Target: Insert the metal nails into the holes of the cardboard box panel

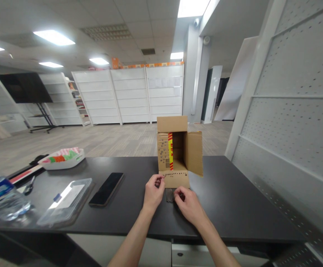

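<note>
Bending toward each other over a matte black rectangular table (228, 200), the person's two bare hands work in front of an open brown cardboard box (180, 148) in the head view. The left hand (153, 192) is at the left edge of the box's lower brown cardboard flap (178, 182); its fingers are curled, with thumb and forefinger drawn together beside a tiny dark item, too small for me to tell whether it is gripped. The right hand (188, 203) is lower, its fingers half curled and its fingertips at the right end of a row of thin grey metal rods (169, 195) lying just in front of the flap; whether it has hold of one I cannot tell. Dark dots run in a line across the flap, and a red-and-yellow printed strip of tape (170, 152) runs down the box's left front panel. To the left of the hands lie a black rectangular smartphone (106, 189) and a clear flat plastic case (67, 202). Beyond these are a clear plastic water bottle with a blue label (0, 194) and a white oval basket (67, 164) holding colourful packets.
</note>
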`<state>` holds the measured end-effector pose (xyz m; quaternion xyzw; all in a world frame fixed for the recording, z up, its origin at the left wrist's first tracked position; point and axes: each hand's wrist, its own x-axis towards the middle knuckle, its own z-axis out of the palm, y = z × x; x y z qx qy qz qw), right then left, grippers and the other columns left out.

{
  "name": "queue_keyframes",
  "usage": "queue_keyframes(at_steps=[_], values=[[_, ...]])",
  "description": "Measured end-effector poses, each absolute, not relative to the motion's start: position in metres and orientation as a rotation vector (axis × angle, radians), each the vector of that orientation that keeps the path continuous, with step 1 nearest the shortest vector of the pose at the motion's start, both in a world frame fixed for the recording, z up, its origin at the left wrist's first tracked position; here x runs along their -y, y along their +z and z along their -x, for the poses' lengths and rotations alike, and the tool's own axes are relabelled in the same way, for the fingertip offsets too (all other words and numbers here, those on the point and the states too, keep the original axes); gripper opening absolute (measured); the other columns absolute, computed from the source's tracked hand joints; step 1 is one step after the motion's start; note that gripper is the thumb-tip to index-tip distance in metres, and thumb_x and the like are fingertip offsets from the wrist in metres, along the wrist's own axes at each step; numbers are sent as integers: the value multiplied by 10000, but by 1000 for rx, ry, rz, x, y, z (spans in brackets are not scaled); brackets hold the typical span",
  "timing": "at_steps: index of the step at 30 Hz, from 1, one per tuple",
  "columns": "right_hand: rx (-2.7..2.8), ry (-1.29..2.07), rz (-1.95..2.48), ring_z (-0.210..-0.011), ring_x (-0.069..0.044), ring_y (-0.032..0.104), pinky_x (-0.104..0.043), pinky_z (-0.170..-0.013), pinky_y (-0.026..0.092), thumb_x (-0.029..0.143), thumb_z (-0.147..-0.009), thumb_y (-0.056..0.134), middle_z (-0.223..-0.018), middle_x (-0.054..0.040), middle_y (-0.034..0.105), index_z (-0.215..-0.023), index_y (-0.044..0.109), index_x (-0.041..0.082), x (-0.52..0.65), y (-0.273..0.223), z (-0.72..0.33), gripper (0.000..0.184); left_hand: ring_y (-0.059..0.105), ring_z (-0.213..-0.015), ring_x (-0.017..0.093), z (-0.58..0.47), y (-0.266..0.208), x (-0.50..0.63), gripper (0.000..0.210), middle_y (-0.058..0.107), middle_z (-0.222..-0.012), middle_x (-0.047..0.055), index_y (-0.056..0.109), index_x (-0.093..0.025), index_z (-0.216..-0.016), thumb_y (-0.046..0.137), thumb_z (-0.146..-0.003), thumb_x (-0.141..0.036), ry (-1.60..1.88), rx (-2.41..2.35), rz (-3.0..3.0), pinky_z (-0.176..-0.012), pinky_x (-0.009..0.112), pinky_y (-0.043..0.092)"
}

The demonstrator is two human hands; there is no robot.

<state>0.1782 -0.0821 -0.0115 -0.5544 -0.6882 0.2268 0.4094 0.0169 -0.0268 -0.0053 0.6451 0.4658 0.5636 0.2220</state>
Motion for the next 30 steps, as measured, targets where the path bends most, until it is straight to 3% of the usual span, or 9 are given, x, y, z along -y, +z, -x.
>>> queue_keyframes(at_steps=[30], values=[[1720,589,1405,-700,-180,585,-272,-656,407,259,-874,459,-752,-18,663,-775,612,215,84,-9,-178,187,628,-682,130,-16,-5,26,225,700,-802,21,669,-185,-955,572,-904,-382,1497,-1261,-1712,-640,229,495]])
